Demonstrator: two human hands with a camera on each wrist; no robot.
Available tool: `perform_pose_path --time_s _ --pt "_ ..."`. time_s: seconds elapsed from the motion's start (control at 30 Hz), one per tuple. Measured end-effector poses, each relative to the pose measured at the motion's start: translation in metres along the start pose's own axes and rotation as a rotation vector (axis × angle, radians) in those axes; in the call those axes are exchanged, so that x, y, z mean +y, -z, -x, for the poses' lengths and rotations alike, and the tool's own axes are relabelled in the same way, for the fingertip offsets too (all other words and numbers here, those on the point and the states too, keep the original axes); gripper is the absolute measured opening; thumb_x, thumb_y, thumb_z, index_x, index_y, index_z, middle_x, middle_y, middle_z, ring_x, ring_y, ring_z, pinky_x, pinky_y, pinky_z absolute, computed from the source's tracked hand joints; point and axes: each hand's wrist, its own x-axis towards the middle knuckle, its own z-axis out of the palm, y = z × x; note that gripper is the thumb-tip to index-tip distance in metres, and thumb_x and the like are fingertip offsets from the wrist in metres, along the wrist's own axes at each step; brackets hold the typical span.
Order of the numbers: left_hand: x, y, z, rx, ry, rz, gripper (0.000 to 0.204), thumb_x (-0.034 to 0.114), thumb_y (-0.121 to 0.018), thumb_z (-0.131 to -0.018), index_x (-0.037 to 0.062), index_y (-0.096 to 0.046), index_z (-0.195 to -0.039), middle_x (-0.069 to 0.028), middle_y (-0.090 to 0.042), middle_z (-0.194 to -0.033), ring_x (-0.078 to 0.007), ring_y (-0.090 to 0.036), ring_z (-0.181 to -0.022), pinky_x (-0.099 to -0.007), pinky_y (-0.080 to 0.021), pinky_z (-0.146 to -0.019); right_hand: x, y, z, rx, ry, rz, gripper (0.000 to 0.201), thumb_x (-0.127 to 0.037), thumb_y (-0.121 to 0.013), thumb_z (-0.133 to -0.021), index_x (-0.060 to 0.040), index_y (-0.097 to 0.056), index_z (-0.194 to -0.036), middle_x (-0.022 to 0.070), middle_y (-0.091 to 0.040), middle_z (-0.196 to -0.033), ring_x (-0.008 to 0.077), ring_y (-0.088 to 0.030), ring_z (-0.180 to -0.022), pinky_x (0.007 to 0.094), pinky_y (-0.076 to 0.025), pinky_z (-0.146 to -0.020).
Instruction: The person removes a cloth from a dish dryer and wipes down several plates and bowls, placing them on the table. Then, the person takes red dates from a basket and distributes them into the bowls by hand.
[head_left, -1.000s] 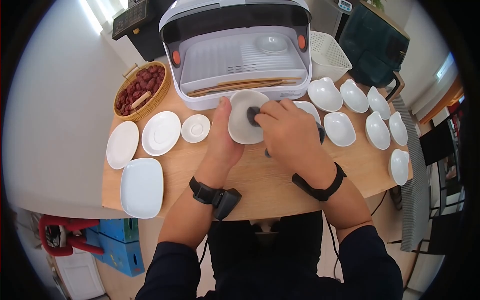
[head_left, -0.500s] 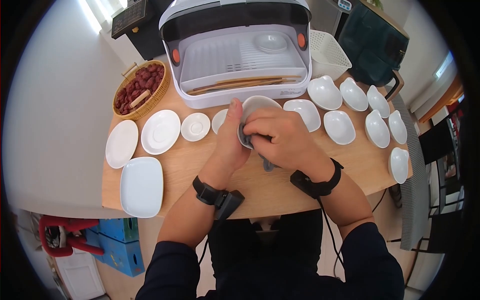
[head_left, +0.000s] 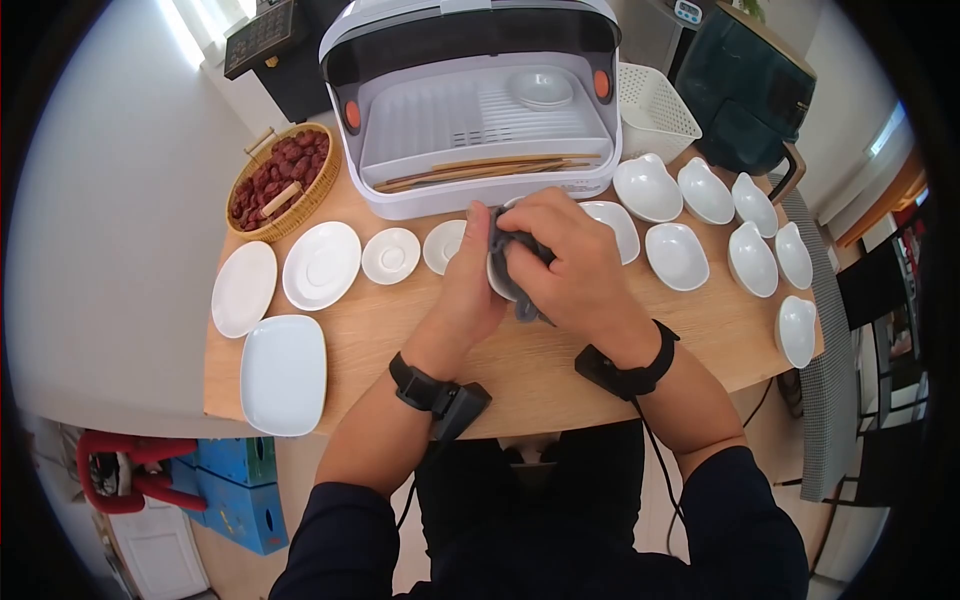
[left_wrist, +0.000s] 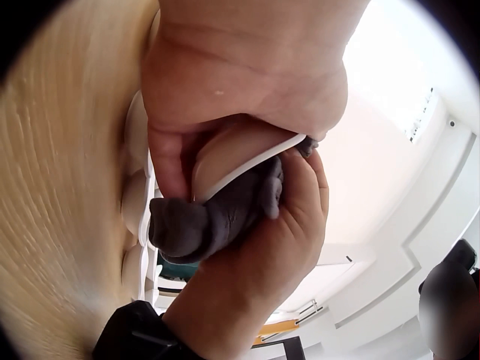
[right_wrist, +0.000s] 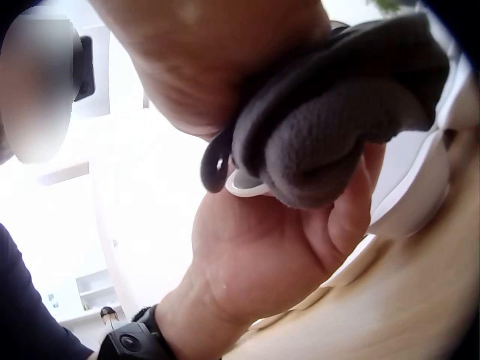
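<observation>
In the head view my left hand (head_left: 468, 285) grips a small white bowl (left_wrist: 244, 154) from the outside, thumb up along its rim. Tilted toward the right, the bowl is held above the table. My right hand (head_left: 575, 265) clutches a dark grey cloth (right_wrist: 322, 142) and presses it against the bowl's inner side. A bunched end of this cloth hangs out below the fingers in the left wrist view. Cloth and right fingers hide most of the bowl's inside. Behind the hands stands a white dish box (head_left: 480, 205) with its lid raised, holding chopsticks (head_left: 480, 172) and a small dish (head_left: 541, 88).
Several white plates (head_left: 284, 376) and saucers (head_left: 391, 256) lie on the table's left. To the right are several white bowls (head_left: 753, 259). A basket of dark red fruit (head_left: 290, 165), a white perforated basket (head_left: 655, 105) and a dark green appliance (head_left: 745, 90) stand at the back.
The bowl has turned from facing up to tilted rightward in my left hand. My right hand has moved the cloth from the bowl's middle up along its side and rim.
</observation>
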Motion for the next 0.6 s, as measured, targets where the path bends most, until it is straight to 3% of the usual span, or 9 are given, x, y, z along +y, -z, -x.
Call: perform_pose_path --time_s 0.17,0.23,0.27,0.37,0.4,0.47,0.53,0.57,0.6 --pt "0.007 0.019 -0.002 -0.141 0.026 0.096 0.075 0.069 -0.032 -0.106 0.0048 -0.059 -0.134 -0.0133 -0.067 -0.127 -0.0260 -0.066 -0.116 -0.0405 -0.055 -0.099 -0.011 0.007 0.004 -0.262 0.047 -0.187 0.020 0.003 -0.069 -0.075 -0.0059 -0.074 -0.093 0.0068 -0.067 -0.091 0.0231 -0.066 -0.074 0.0346 -0.052 -0.061" --pt "0.021 0.000 0.002 0.064 -0.064 0.073 0.075 0.068 -0.033 -0.105 0.0041 -0.060 -0.132 -0.0137 -0.068 -0.124 -0.0276 -0.067 -0.114 -0.0415 -0.055 -0.098 -0.012 0.015 0.004 -0.444 0.116 0.045 0.015 -0.003 -0.069 -0.073 -0.0098 -0.073 -0.086 0.0029 -0.065 -0.088 0.0242 -0.066 -0.075 0.0379 -0.054 -0.063" --pt "0.025 -0.002 0.003 0.087 -0.115 0.090 0.066 0.060 -0.033 -0.109 0.0035 -0.060 -0.131 -0.0139 -0.070 -0.122 -0.0266 -0.070 -0.108 -0.0402 -0.058 -0.093 -0.012 0.019 0.002 -0.444 0.120 0.044 0.015 -0.003 -0.069 -0.073 -0.0098 -0.073 -0.086 0.0029 -0.065 -0.088 0.0242 -0.066 -0.075 0.0379 -0.054 -0.063" --pt "0.030 0.008 -0.005 0.123 -0.249 0.087 0.072 0.064 -0.031 -0.107 0.0047 -0.058 -0.136 -0.0131 -0.068 -0.128 -0.0289 -0.066 -0.117 -0.0427 -0.054 -0.100 -0.007 0.029 -0.002 -0.490 0.057 0.245 0.019 -0.002 -0.067 -0.071 -0.0093 -0.074 -0.086 0.0028 -0.066 -0.090 0.0243 -0.066 -0.077 0.0382 -0.054 -0.061" --pt "0.035 0.010 -0.002 0.124 -0.256 0.090 0.072 0.064 -0.031 -0.107 0.0047 -0.058 -0.136 -0.0131 -0.068 -0.128 -0.0289 -0.066 -0.117 -0.0427 -0.054 -0.100 0.001 0.032 -0.005 -0.311 0.018 0.213 0.019 -0.002 -0.067 -0.073 -0.0089 -0.075 -0.088 0.0033 -0.066 -0.091 0.0223 -0.066 -0.077 0.0356 -0.054 -0.063" --pt "0.044 0.012 0.005 -0.227 -0.209 0.145 0.068 0.060 -0.031 -0.108 0.0042 -0.056 -0.139 -0.0130 -0.066 -0.132 -0.0285 -0.064 -0.122 -0.0418 -0.053 -0.103 0.012 0.030 -0.010 -0.138 -0.013 0.183 0.019 -0.002 -0.066 -0.075 -0.0086 -0.076 -0.090 0.0037 -0.067 -0.092 0.0202 -0.067 -0.078 0.0331 -0.054 -0.065" --pt "0.035 0.008 0.001 -0.122 -0.195 0.210 0.068 0.059 -0.031 -0.109 0.0030 -0.055 -0.140 -0.0139 -0.066 -0.133 -0.0284 -0.064 -0.123 -0.0414 -0.052 -0.104 0.021 0.026 -0.010 0.073 -0.368 -0.298 0.019 -0.004 -0.066 -0.085 -0.0047 -0.076 -0.101 0.0047 -0.071 -0.094 0.0144 -0.067 -0.082 0.0272 -0.053 -0.073" --pt "0.030 0.007 -0.001 -0.015 -0.170 0.268 0.068 0.058 -0.031 -0.109 0.0019 -0.054 -0.140 -0.0147 -0.065 -0.133 -0.0283 -0.064 -0.123 -0.0410 -0.052 -0.104 0.020 0.025 -0.009 0.071 -0.370 -0.293 0.019 -0.004 -0.066 -0.085 -0.0047 -0.076 -0.101 0.0047 -0.071 -0.094 0.0144 -0.067 -0.082 0.0272 -0.053 -0.073" --pt "0.028 0.008 -0.002 -0.017 -0.166 0.271 0.068 0.058 -0.031 -0.109 0.0019 -0.054 -0.140 -0.0147 -0.065 -0.133 -0.0283 -0.064 -0.123 -0.0410 -0.052 -0.104 0.019 0.023 -0.007 0.056 -0.562 -0.551 0.020 -0.006 -0.066 -0.089 -0.0021 -0.075 -0.106 0.0058 -0.072 -0.097 0.0129 -0.067 -0.085 0.0256 -0.053 -0.076"
